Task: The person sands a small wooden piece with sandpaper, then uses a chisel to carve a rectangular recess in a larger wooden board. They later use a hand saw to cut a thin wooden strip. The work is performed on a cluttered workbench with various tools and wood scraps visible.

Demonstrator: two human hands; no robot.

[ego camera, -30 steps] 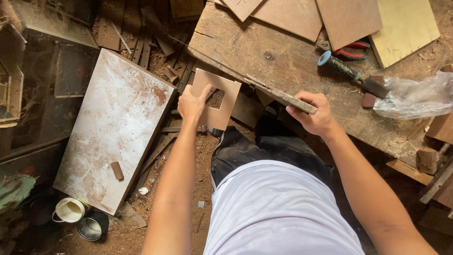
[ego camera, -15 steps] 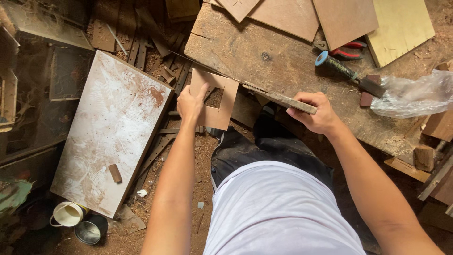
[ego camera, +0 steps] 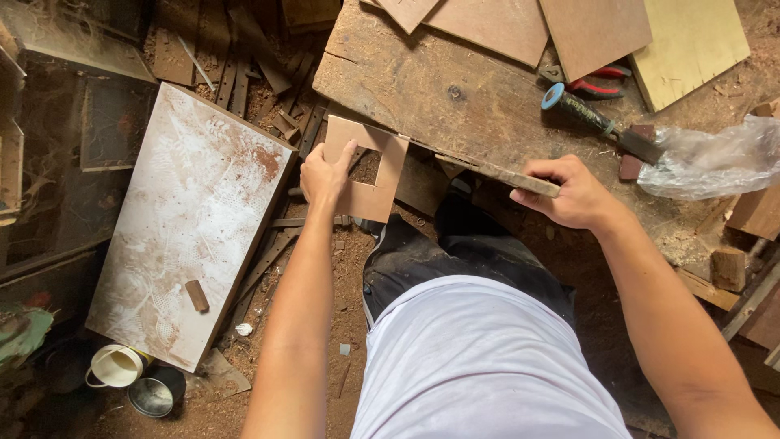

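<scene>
My left hand [ego camera: 325, 175] grips a flat brown square board with a square hole cut through it [ego camera: 367, 171], held at the worn wooden desk [ego camera: 455, 97] edge; my right hand [ego camera: 569, 193] closes around a thin wooden strip [ego camera: 496, 173], its near end hidden under my fingers

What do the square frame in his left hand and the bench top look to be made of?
Frame: likely thin fibreboard or hardboard, an even tan, matt face with no grain and clean-cut edges around its square hole. Bench: solid wood, unfinished and worn; grey-brown with grain lines, scratches and a knot. The left hand grips the frame.
</scene>
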